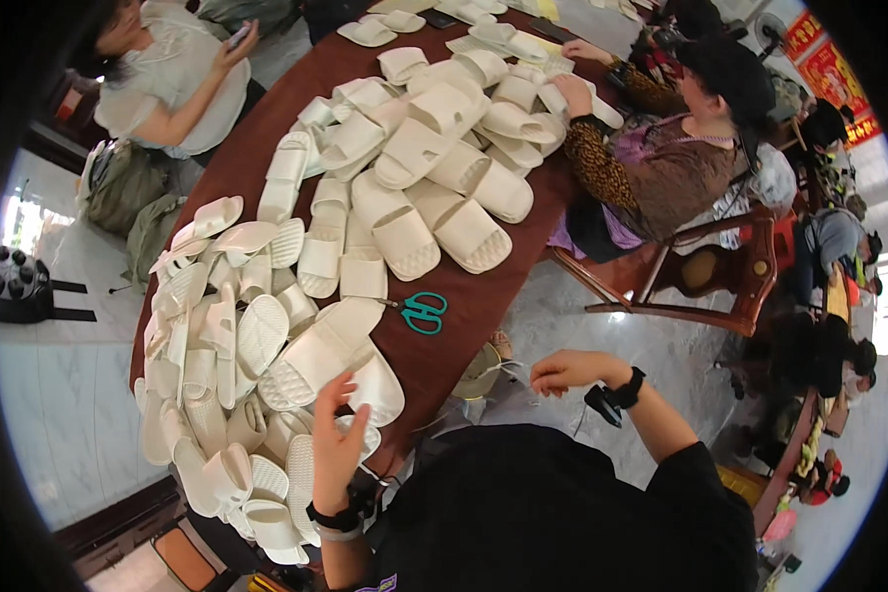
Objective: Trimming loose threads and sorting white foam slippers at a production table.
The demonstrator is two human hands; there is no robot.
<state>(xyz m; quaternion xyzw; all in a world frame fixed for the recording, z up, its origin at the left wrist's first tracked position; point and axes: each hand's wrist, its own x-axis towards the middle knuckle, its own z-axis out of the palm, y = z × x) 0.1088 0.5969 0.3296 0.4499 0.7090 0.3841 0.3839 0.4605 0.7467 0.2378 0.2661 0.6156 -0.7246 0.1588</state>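
Note:
My left hand (337, 444) is open over the near edge of the table, its thumb and fingers apart beside a pair of cream slippers (331, 340). Nothing is gripped in it. To the right, out past the table edge, my right hand (570, 371) hangs in the air, fingers loosely bent and pointing down to the left, with no held thing visible. Beneath and left of it stands a bin (476, 380) with thin white strands at its rim. Scissors with teal handles (422, 314) lie on the table (464, 326), close to the slippers.
Heaps of cream slippers (261, 331) cover the table's left side, with a larger pile (434, 148) farther off. Across the right edge, a person (651, 148) sits by a wooden chair (691, 266), arms on the table. Another person (178, 84) holds a phone at the far left.

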